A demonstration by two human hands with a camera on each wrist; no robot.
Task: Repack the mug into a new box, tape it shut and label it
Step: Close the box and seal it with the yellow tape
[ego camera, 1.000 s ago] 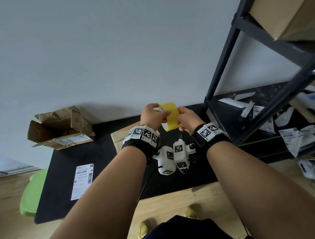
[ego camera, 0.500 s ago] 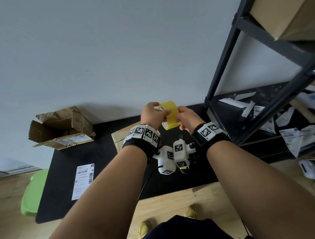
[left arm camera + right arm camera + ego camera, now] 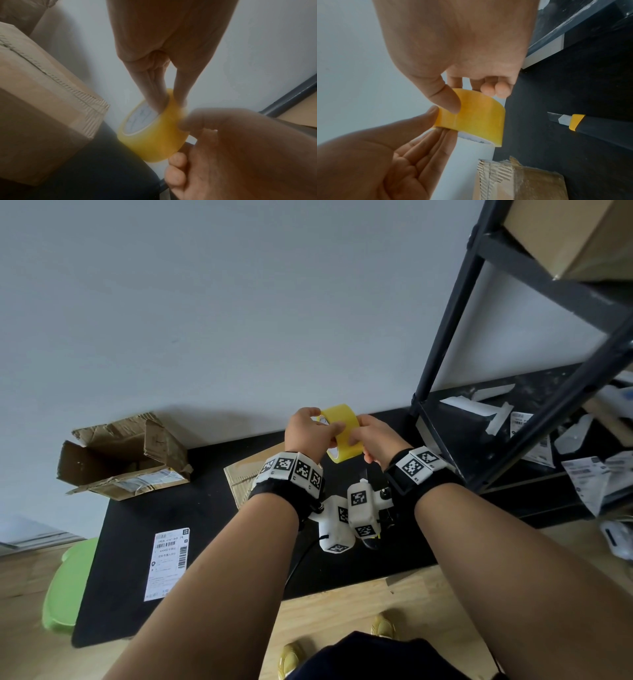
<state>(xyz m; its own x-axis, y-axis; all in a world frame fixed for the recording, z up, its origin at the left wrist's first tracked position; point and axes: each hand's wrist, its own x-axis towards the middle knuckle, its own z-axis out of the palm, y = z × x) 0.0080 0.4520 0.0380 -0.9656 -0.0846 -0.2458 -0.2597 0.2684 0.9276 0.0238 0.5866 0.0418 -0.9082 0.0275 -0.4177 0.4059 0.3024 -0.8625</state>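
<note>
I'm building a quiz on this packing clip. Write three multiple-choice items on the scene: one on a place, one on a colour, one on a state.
1. Where does the shipping label lie?
A. on the black mat
B. on the shelf
C. on the box

2. What colour is the tape roll?
A. blue
B. yellow
C. clear white

3. How is the tape roll held?
A. lying on the mat
B. in one hand
C. in both hands, off the mat

Answers: 1 A, it lies flat on the black mat. 2 B, all views show yellow. 3 C, left hand and right hand both grip it.
</note>
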